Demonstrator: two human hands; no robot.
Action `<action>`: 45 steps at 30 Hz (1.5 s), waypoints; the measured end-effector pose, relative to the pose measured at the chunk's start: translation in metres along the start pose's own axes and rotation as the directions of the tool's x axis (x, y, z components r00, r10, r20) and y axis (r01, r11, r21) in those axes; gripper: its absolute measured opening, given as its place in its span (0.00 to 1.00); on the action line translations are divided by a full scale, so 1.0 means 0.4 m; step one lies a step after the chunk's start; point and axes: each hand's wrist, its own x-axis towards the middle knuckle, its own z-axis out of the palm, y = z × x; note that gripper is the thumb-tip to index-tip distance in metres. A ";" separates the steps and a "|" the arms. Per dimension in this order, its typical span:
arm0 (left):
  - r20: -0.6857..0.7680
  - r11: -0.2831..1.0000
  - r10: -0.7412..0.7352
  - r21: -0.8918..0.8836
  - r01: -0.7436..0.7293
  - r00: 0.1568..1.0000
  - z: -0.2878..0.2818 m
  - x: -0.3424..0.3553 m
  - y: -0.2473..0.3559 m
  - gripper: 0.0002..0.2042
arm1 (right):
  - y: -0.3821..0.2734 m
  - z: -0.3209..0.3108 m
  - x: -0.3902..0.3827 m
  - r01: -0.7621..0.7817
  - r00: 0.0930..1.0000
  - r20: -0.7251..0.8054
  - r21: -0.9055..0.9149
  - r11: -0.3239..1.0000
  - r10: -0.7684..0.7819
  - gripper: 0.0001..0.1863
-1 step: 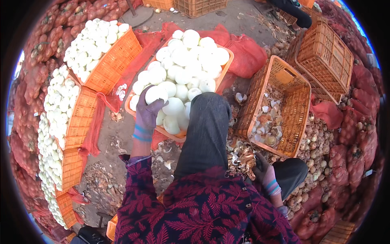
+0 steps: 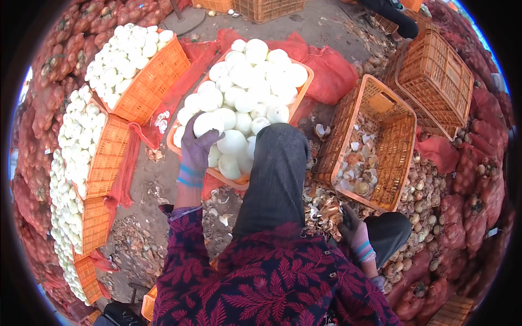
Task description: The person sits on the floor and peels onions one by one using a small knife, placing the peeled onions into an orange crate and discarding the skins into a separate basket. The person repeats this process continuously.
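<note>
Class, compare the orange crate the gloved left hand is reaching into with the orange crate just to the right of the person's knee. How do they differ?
The crate by the left hand, the front crate, is heaped above its rim with white peeled onions; the right crate is mostly hollow, holding only papery skins and scraps at the bottom. The front crate sits level on red netting; the right crate is tipped, showing its inside. Both are orange plastic lattice crates.

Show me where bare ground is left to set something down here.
Bare ground shows at the top, between the heaped crate of peeled onions and the empty crates, and a littered strip left of the left hand, beside the side crates. By the right hand, peels and unpeeled onions crowd everything.
</note>
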 end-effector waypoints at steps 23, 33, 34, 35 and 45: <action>0.424 0.097 0.256 0.883 -0.459 0.869 0.062 0.135 -0.145 0.41 | 0.069 -0.021 -0.058 -0.078 0.987 -0.150 -0.080 0.994 0.065 0.34; 0.458 -0.192 0.217 0.886 -0.422 0.862 0.049 0.109 -0.137 0.42 | 0.085 -0.018 -0.059 -0.077 0.990 -0.123 -0.095 0.993 0.065 0.35; 0.489 -0.238 0.212 0.865 -0.441 0.846 0.050 0.109 -0.142 0.42 | 0.084 -0.019 -0.058 -0.072 0.991 -0.119 -0.099 0.993 0.060 0.35; 0.530 -0.299 0.195 0.833 -0.465 0.825 0.053 0.122 -0.148 0.44 | 0.083 -0.018 -0.055 -0.067 0.992 -0.115 -0.103 0.992 0.055 0.35; 0.395 0.039 0.274 0.906 -0.421 0.877 0.018 0.180 -0.107 0.39 | 0.065 -0.013 -0.049 -0.085 0.990 -0.125 -0.096 0.992 0.072 0.35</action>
